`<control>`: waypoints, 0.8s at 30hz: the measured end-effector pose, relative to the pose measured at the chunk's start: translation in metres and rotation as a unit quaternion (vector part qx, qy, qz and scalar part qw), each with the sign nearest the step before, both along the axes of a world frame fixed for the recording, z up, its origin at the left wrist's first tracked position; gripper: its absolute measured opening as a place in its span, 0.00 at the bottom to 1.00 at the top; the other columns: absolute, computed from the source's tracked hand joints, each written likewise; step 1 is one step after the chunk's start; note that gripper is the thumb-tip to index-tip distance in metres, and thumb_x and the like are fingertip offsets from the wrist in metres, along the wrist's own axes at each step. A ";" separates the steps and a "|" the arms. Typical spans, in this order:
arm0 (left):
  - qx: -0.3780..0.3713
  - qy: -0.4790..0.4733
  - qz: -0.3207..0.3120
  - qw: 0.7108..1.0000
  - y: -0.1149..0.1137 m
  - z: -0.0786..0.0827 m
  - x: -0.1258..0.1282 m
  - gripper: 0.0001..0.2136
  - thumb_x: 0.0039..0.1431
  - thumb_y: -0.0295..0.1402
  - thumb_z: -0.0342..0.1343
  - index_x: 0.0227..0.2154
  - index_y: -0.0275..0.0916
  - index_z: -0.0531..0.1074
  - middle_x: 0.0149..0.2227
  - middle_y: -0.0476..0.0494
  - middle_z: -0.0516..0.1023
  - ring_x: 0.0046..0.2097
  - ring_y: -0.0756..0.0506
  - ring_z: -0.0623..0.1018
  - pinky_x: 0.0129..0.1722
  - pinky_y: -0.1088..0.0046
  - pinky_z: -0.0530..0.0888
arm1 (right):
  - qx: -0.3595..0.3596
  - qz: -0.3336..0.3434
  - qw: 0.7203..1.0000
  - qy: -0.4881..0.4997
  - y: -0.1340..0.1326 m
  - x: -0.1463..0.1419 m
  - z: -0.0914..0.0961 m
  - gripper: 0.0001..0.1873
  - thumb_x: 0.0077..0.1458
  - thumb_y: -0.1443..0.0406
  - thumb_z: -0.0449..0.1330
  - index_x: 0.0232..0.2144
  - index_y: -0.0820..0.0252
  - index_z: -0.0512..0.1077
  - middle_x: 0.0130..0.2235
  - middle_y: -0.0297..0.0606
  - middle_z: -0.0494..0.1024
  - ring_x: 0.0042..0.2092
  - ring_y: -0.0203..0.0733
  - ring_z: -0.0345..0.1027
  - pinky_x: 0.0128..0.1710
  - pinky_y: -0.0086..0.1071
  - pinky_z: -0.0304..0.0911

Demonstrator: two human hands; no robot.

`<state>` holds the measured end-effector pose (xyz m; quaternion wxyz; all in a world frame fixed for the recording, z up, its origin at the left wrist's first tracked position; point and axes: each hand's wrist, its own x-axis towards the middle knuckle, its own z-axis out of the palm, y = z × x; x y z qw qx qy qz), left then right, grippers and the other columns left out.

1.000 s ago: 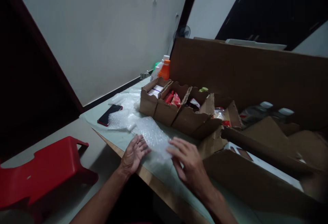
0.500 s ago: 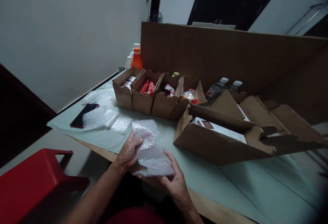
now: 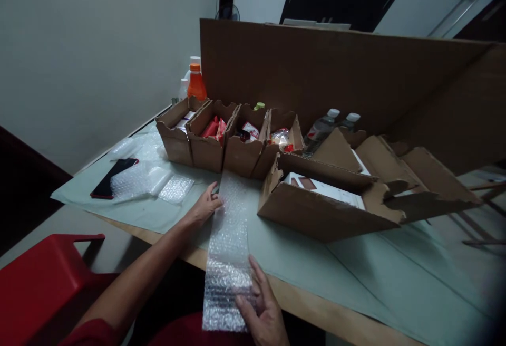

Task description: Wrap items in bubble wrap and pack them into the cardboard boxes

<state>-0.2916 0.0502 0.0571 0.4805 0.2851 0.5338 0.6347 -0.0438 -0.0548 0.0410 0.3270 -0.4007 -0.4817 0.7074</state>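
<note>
One view, head: bubble-wrap strip (image 3: 229, 230) now drawn out long, left of front cardboard box (image 3: 328, 217); half a second ago, shorter and bunched between both hands. Near end now extends past table edge (image 3: 312, 305), so strip looks mostly unfolded. Right hand (image 3: 264, 306), nearer than box, pinches near end, thumb on top. Left hand (image 3: 206, 204), left of box, fingers partly spread at strip's left edge; whether gripping, cannot tell. Loose bubble-wrap pieces (image 3: 128, 181), farther left of box, unmoved.
</note>
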 end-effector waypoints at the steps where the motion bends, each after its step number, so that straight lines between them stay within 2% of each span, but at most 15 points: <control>1: -0.011 0.020 0.011 1.000 0.000 -0.003 -0.001 0.38 0.43 0.27 0.62 0.61 0.37 0.63 0.33 0.49 0.76 0.30 0.51 0.73 0.32 0.76 0.69 | -0.004 0.008 1.000 -0.009 0.000 0.001 0.001 0.37 0.53 0.49 0.67 0.62 0.49 0.67 0.57 0.44 0.75 0.47 0.48 0.76 0.50 0.40 0.69; 3: -0.028 0.062 0.034 0.997 -0.006 -0.004 -0.006 0.40 0.44 0.28 0.63 0.63 0.38 0.61 0.42 0.44 0.76 0.36 0.49 0.75 0.38 0.74 0.71 | -0.015 0.032 0.999 -0.023 0.001 0.002 0.005 0.28 0.51 0.49 0.69 0.52 0.52 0.77 0.53 0.41 0.78 0.48 0.48 0.75 0.51 0.39 0.68; 5: -0.029 0.098 0.052 0.993 -0.020 0.005 -0.013 0.38 0.42 0.28 0.66 0.61 0.39 0.66 0.52 0.39 0.74 0.47 0.44 0.76 0.46 0.69 0.72 | -0.033 0.053 0.998 -0.028 0.003 0.004 0.013 0.22 0.50 0.50 0.70 0.44 0.54 0.81 0.45 0.40 0.81 0.44 0.47 0.75 0.47 0.37 0.69; 6: -0.026 0.117 0.039 0.992 -0.030 0.013 -0.018 0.35 0.41 0.29 0.67 0.58 0.40 0.69 0.55 0.38 0.73 0.51 0.41 0.75 0.49 0.67 0.72 | -0.049 0.057 0.997 -0.021 0.005 0.005 0.017 0.20 0.50 0.51 0.70 0.42 0.55 0.81 0.40 0.39 0.82 0.41 0.45 0.75 0.44 0.35 0.69; 8: -0.011 0.141 -0.050 0.989 -0.056 0.032 -0.027 0.29 0.41 0.33 0.70 0.51 0.41 0.76 0.56 0.36 0.75 0.54 0.36 0.75 0.52 0.61 0.73 | -0.093 0.048 0.994 0.022 0.011 0.003 0.028 0.19 0.51 0.52 0.70 0.41 0.55 0.80 0.35 0.36 0.80 0.35 0.41 0.72 0.37 0.32 0.68; 9: 0.003 0.142 -0.116 0.983 -0.070 0.042 -0.031 0.27 0.41 0.36 0.71 0.49 0.42 0.78 0.54 0.35 0.77 0.54 0.34 0.77 0.53 0.57 0.74 | -0.116 0.036 0.991 0.053 0.016 0.001 0.034 0.19 0.52 0.51 0.69 0.43 0.55 0.80 0.35 0.36 0.80 0.34 0.40 0.71 0.35 0.31 0.68; 11: 0.040 0.134 -0.221 0.965 -0.094 0.057 -0.033 0.29 0.39 0.40 0.73 0.49 0.43 0.79 0.52 0.34 0.80 0.54 0.30 0.77 0.53 0.51 0.74 | -0.152 0.005 0.981 0.117 0.028 -0.008 0.044 0.22 0.53 0.50 0.67 0.45 0.56 0.78 0.39 0.39 0.80 0.34 0.40 0.71 0.31 0.30 0.68; 13: 0.055 0.151 -0.245 0.956 -0.107 0.062 -0.028 0.33 0.40 0.38 0.73 0.54 0.44 0.76 0.52 0.35 0.80 0.56 0.31 0.77 0.54 0.53 0.73 | -0.175 -0.005 0.970 0.168 0.044 -0.022 0.050 0.25 0.55 0.48 0.65 0.48 0.58 0.77 0.44 0.43 0.80 0.38 0.43 0.73 0.30 0.31 0.68; 14: 0.047 0.177 -0.228 0.956 -0.109 0.059 -0.023 0.33 0.43 0.36 0.71 0.56 0.44 0.74 0.53 0.36 0.79 0.55 0.33 0.77 0.53 0.56 0.74 | -0.185 0.000 0.965 0.186 0.051 -0.029 0.051 0.27 0.55 0.47 0.64 0.49 0.59 0.76 0.45 0.46 0.81 0.40 0.45 0.74 0.30 0.31 0.68; 16: 0.011 0.233 -0.176 0.956 -0.101 0.047 -0.011 0.26 0.52 0.34 0.63 0.56 0.42 0.74 0.49 0.39 0.80 0.49 0.39 0.79 0.48 0.65 0.75 | -0.198 0.011 0.958 0.206 0.066 -0.041 0.051 0.29 0.55 0.46 0.64 0.50 0.59 0.73 0.45 0.48 0.81 0.43 0.47 0.75 0.31 0.31 0.69; 19: -0.048 0.312 -0.106 0.943 -0.078 0.022 0.001 0.17 0.59 0.33 0.53 0.50 0.36 0.75 0.35 0.46 0.78 0.36 0.46 0.76 0.37 0.73 0.72 | -0.160 -0.017 0.971 0.176 0.079 -0.047 0.044 0.32 0.56 0.47 0.64 0.57 0.55 0.64 0.43 0.45 0.82 0.40 0.44 0.76 0.30 0.31 0.69; 21: -0.076 0.347 -0.086 0.931 -0.066 0.009 0.002 0.19 0.58 0.33 0.52 0.51 0.33 0.73 0.27 0.51 0.72 0.31 0.48 0.72 0.32 0.75 0.68 | -0.082 -0.041 0.990 0.109 0.082 -0.041 0.039 0.35 0.58 0.50 0.63 0.62 0.52 0.58 0.42 0.41 0.82 0.37 0.42 0.76 0.29 0.31 0.68; 22: -0.088 0.358 -0.080 0.926 -0.061 0.004 0.001 0.21 0.57 0.32 0.53 0.53 0.32 0.72 0.25 0.53 0.70 0.29 0.49 0.71 0.31 0.75 0.67 | -0.025 -0.044 0.997 0.061 0.082 -0.036 0.037 0.33 0.59 0.52 0.63 0.62 0.52 0.59 0.41 0.40 0.81 0.36 0.42 0.75 0.30 0.32 0.68; 24: -0.101 0.371 -0.079 0.920 -0.057 -0.002 -0.001 0.24 0.56 0.31 0.55 0.57 0.32 0.69 0.24 0.55 0.69 0.28 0.49 0.69 0.30 0.75 0.65 | 0.131 -0.025 0.990 -0.051 0.081 -0.028 0.034 0.24 0.61 0.57 0.61 0.58 0.53 0.66 0.41 0.41 0.81 0.38 0.43 0.75 0.35 0.35 0.70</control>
